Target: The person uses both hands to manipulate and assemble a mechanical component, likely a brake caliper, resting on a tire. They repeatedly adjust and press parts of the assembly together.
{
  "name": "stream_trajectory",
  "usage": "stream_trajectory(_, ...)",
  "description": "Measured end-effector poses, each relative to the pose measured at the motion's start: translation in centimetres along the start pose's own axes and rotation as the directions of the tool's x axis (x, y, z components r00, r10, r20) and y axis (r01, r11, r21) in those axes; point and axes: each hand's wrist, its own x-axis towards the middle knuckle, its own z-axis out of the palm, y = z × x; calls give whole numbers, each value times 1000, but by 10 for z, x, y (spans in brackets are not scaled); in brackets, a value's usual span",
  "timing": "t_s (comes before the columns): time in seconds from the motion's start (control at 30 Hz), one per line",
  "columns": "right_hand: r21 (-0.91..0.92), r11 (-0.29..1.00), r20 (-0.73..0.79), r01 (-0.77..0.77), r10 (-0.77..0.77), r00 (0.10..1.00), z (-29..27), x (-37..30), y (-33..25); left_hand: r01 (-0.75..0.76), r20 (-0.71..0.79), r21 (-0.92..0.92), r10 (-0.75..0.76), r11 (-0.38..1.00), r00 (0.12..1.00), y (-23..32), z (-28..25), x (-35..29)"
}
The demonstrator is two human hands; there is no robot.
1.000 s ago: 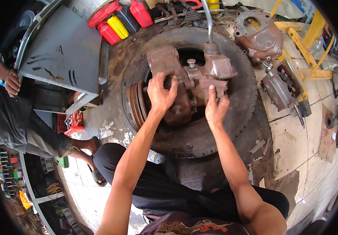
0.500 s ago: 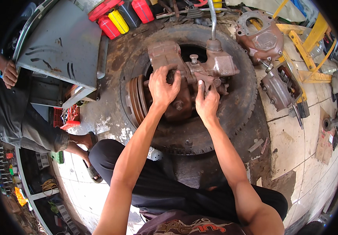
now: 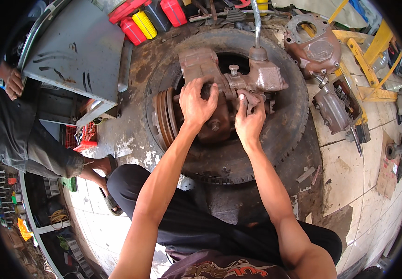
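Left hand (image 3: 198,104): grip half-curled over the brown metal housing (image 3: 198,59); cannot tell whether it clasps anything. Right hand (image 3: 248,124): grip pinched on a bunched brown cloth (image 3: 252,99), at the housing's near right part.
Housing lies under and beyond both grips, within the tyre (image 3: 287,123). Judged heavy, stiff, perhaps greasy; lift by the solid cast ends, two-handed. Cloth judged light, limp; any fold serves.
Long axis: crosswise, ringed drum (image 3: 160,116) left of the left grip; lever (image 3: 257,28) points away, beyond the right grip. Cloth: no clear axis.
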Motion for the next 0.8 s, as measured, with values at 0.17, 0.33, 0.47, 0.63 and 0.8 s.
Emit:
stream_trajectory(0.17,-198,972,114,123,-102,988,-2,4,-2,18,5,5,-18,1000,1000,2,0,-1)
stream_trajectory(0.33,64,972,90,-225,219,972,6,-16,-12,10,7,22,-10,1000,1000,3,1,-1)
stream_trajectory(0.47,138,954,94,-266,255,962,10,-16,-6,-8,2,39,8,999,1000,3,1,3)
stream_trajectory(0.63,99,974,43,-205,201,979,14,-26,2,-2,-9,65,2,998,1000,-1,1,0)
stream_trajectory(0.8,-27,998,47,-55,56,997,12,-12,4,26,21,62,-27,998,999,3,1,0)
